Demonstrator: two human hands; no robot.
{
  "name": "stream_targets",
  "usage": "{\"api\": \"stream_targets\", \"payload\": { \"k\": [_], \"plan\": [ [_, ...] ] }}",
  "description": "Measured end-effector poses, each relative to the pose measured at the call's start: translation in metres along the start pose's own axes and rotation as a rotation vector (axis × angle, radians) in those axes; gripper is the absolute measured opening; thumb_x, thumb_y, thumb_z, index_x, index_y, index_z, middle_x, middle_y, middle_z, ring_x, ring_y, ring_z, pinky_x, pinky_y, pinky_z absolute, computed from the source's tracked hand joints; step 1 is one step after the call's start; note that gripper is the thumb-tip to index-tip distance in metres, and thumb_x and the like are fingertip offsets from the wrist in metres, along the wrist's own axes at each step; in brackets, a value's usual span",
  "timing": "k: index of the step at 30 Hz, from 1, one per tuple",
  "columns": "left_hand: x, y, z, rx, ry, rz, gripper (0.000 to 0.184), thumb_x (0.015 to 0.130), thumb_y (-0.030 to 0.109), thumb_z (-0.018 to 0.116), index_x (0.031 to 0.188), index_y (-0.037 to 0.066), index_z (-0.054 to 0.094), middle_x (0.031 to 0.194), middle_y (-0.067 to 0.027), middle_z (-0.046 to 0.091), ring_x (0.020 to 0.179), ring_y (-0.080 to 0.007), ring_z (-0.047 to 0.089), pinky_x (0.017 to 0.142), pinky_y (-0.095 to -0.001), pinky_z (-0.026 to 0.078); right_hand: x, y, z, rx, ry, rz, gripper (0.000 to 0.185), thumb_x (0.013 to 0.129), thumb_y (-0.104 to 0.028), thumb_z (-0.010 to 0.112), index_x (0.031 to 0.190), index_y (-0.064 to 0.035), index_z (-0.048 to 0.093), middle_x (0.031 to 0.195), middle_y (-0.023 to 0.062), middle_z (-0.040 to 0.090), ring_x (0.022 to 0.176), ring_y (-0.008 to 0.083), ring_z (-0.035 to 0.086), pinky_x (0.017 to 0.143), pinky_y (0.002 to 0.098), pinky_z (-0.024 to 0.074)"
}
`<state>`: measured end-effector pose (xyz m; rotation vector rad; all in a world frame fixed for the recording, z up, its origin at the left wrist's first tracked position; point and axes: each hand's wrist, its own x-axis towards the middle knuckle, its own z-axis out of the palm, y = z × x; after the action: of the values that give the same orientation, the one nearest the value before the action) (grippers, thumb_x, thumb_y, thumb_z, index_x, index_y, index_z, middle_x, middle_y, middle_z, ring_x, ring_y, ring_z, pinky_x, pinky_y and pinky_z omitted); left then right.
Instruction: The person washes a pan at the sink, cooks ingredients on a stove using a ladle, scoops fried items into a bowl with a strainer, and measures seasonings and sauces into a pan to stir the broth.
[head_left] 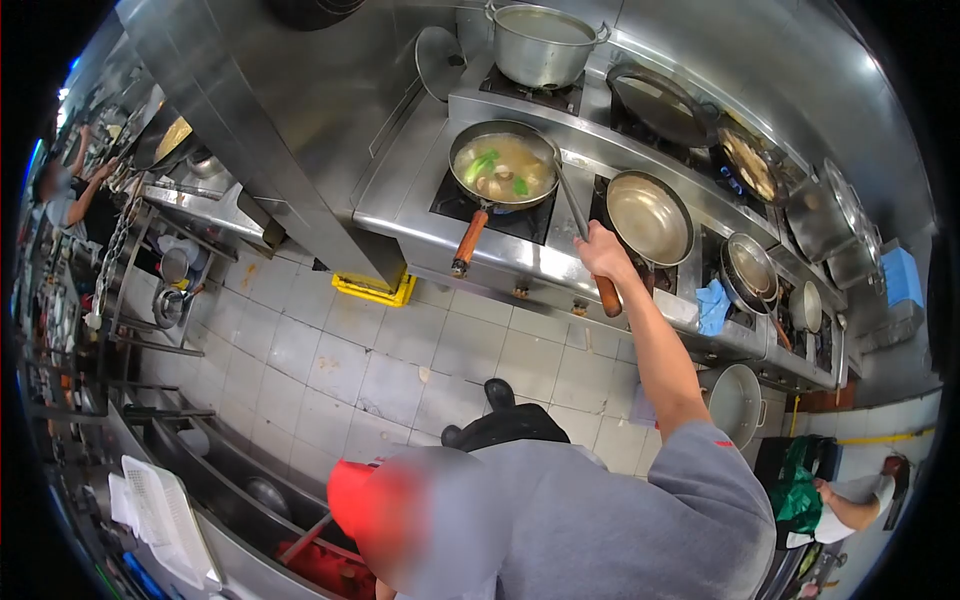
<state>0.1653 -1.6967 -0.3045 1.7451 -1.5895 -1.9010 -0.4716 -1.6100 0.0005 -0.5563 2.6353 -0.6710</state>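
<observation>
My right hand (604, 252) is closed around the long metal shaft of a ladle (572, 195), above its wooden end. The ladle's far end reaches the right rim of a frying pan (468, 240) on the front burner; its bowl is hard to make out. Cloudy broth (508, 165) with green vegetable pieces and pale chunks fills the pan, whose wooden handle points toward the front edge. Just right of my hand sits a second pan (650, 218) with a shiny metal inside. My left hand is out of sight below my body and cap.
A large pot (543, 45) stands on the back burner, with a dark wok (662, 105) and a pan of food (748, 165) beside it. A blue cloth (713, 307) lies at the stove front. Other people are at left and at lower right, where a hand (826, 494) holds green plastic.
</observation>
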Motion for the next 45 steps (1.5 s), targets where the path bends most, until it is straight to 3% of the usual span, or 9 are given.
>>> {"api": "stream_targets", "payload": {
  "k": [2,5,10,14,18,20,29,37,45],
  "plan": [
    [-0.001,0.01,0.001,-0.012,-0.004,-0.006,0.019,0.081,0.013,0.062,0.067,0.001,0.057,0.053,-0.0043,0.052,0.044,-0.0117,0.048,0.041,-0.0267,0.038,0.007,0.009,0.011,-0.097,0.071,-0.077,0.035,0.084,-0.021,0.053,0.097,0.0108,0.047,0.089,0.034,0.059,0.077,0.0409,0.063,0.067,0.045,0.0515],
    [-0.004,0.014,0.001,0.038,0.026,-0.058,0.02,0.081,0.014,0.062,0.066,0.001,0.056,0.052,-0.0042,0.053,0.044,-0.012,0.048,0.041,-0.0269,0.038,0.016,0.016,0.017,-0.099,0.092,-0.081,0.035,0.084,-0.022,0.056,0.097,0.0094,0.047,0.079,0.0261,0.061,0.066,0.0351,0.064,0.059,0.0426,0.0515],
    [-0.004,0.001,0.0,0.046,-0.019,0.001,0.023,0.081,0.017,0.064,0.065,0.002,0.057,0.052,-0.0036,0.052,0.044,-0.0118,0.048,0.041,-0.0276,0.037,0.029,0.025,0.014,1.043,-0.312,0.075,0.022,0.089,-0.017,0.05,0.1,0.0018,0.048,0.065,0.0008,0.044,0.048,0.0088,0.042,0.039,0.0259,0.0362],
    [-0.015,-0.004,0.006,0.157,0.024,0.06,0.023,0.082,0.018,0.064,0.068,0.001,0.058,0.053,-0.003,0.053,0.045,-0.0112,0.048,0.041,-0.0276,0.037,0.019,0.025,0.003,1.307,-0.466,0.214,0.02,0.09,-0.015,0.047,0.103,0.0006,0.049,0.069,-0.0012,0.043,0.047,0.0051,0.034,0.038,0.0215,0.0303],
    [-0.025,0.002,0.012,-0.003,0.056,-0.07,0.02,0.083,0.015,0.064,0.072,0.0,0.058,0.056,-0.003,0.054,0.046,-0.0106,0.048,0.041,-0.0273,0.037,0.004,0.014,-0.003,0.855,-0.393,0.096,0.018,0.092,-0.017,0.048,0.1,-0.001,0.048,0.066,-0.0015,0.042,0.046,0.0054,0.037,0.037,0.0229,0.0319],
    [-0.024,-0.003,0.011,0.011,0.065,-0.1,0.018,0.083,0.014,0.063,0.073,0.0,0.059,0.057,-0.003,0.055,0.046,-0.0105,0.048,0.041,-0.0271,0.038,-0.004,0.009,-0.003,0.771,-0.365,0.062,0.016,0.09,-0.015,0.051,0.082,-0.0054,0.04,0.062,0.0005,0.042,0.044,0.0087,0.041,0.036,0.0267,0.0362],
    [-0.02,-0.005,0.014,0.034,0.095,-0.13,0.018,0.083,0.016,0.064,0.075,0.0,0.059,0.057,-0.0036,0.056,0.047,-0.0103,0.05,0.042,-0.0261,0.039,-0.019,-0.004,0.008,0.577,-0.198,0.079,0.056,0.089,-0.018,0.051,0.131,0.0091,0.027,0.062,0.0017,0.043,0.042,0.0111,0.043,0.038,0.0284,0.039],
    [-0.026,-0.003,0.012,-0.042,0.061,-0.031,0.018,0.083,0.015,0.064,0.074,0.0,0.058,0.055,-0.0024,0.053,0.045,-0.0103,0.049,0.041,-0.0252,0.039,-0.013,0.0,0.004,0.571,-0.217,0.076,0.02,0.089,-0.018,0.051,0.089,-0.0006,0.042,0.061,0.0014,0.042,0.044,0.0109,0.044,0.038,0.028,0.0394],
    [-0.028,0.005,0.016,-0.02,0.081,-0.065,0.017,0.082,0.014,0.065,0.074,0.0,0.059,0.056,-0.0025,0.054,0.045,-0.0108,0.049,0.042,-0.0265,0.039,-0.028,0.003,-0.004,0.864,-0.404,0.177,0.017,0.092,-0.017,0.046,0.094,0.0001,0.045,0.068,0.001,0.044,0.046,0.0077,0.04,0.037,0.025,0.0357]
  ]
}}
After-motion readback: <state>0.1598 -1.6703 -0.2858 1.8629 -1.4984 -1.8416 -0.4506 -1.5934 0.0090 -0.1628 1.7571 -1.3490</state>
